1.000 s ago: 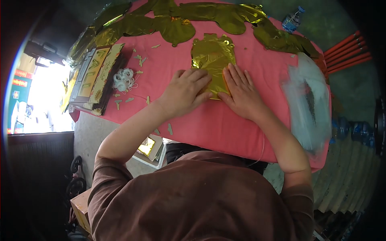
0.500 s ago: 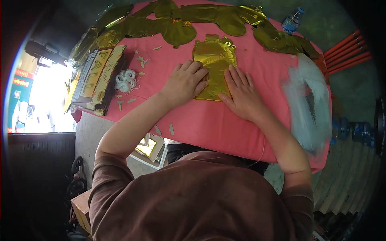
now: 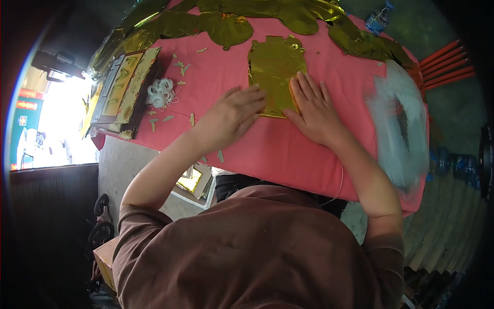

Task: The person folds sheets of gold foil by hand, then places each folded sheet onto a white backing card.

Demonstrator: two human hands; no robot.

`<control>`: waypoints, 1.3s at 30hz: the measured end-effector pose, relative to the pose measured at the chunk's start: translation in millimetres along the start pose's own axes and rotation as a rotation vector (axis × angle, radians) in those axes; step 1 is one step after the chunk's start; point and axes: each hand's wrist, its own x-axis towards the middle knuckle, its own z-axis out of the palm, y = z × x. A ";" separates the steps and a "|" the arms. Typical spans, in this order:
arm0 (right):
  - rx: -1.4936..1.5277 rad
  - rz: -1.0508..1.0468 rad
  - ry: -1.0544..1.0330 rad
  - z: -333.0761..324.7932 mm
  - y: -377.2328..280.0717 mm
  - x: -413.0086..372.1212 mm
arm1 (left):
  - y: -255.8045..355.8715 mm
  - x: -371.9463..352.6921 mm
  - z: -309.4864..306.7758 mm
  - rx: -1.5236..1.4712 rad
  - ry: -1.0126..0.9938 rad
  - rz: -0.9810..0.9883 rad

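Note:
A folded gold foil balloon (image 3: 278, 72) lies flat on the pink tablecloth (image 3: 216, 82), its bottom edge towards me and small tabs along its top. My right hand (image 3: 315, 109) rests flat along the foil's lower right edge, fingers outstretched and slightly spread. On the other side, my left hand (image 3: 230, 114) is over the cloth with its fingers extended, their tips overlapping the foil's lower left edge. Neither hand grips anything.
More gold foil balloons (image 3: 226, 32) spread along the far edge. Packaged sets (image 3: 121, 92) with printed cards, a white string bundle (image 3: 162, 93) and small pale clips (image 3: 192, 119) are at left. Clear plastic bags (image 3: 399, 129) lie right; a water bottle (image 3: 378, 19) stands at far right.
My left hand has slid down and left, off most of the foil. My right hand stays at the right edge. The view has shifted slightly.

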 end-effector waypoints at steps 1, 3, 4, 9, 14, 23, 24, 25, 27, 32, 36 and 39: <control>0.001 -0.005 0.018 2.1 0.9 0.1 | 3.0 -4.5 0.5 -0.003 -0.004 -0.003; 0.005 -0.012 0.031 4.2 1.7 0.3 | 6.9 -12.1 1.5 0.034 -0.064 -0.010; -0.006 -0.016 0.035 3.6 1.8 0.2 | 8.2 -14.6 2.9 0.031 -0.067 -0.013; -0.009 -0.036 0.054 4.3 3.2 -0.3 | 12.6 -19.9 4.9 0.111 -0.049 0.007; -0.035 -0.033 0.014 1.6 1.5 -0.7 | 12.9 -8.6 -8.0 0.021 -0.124 -0.042; -0.028 -0.035 -0.024 -0.3 3.1 -0.7 | -13.4 7.6 16.5 0.112 0.030 0.033; -0.027 -0.026 -0.029 -0.4 5.0 -0.4 | -13.1 6.7 15.7 0.110 0.004 0.015; 0.031 -0.033 -0.022 -0.7 7.4 0.9 | -12.5 6.4 15.7 0.104 -0.001 0.021; 0.090 -0.032 -0.017 -1.1 13.1 1.5 | -11.3 6.0 16.1 0.126 -0.022 -0.018; 0.032 0.087 0.225 -0.8 39.4 3.4 | -12.1 5.8 16.7 0.140 -0.024 -0.009; 0.130 0.083 0.203 -14.5 45.6 19.3 | -10.4 6.4 15.2 0.138 -0.033 -0.007; 0.306 0.153 0.241 -12.3 55.1 47.1 | -11.2 6.4 16.3 0.159 -0.010 0.004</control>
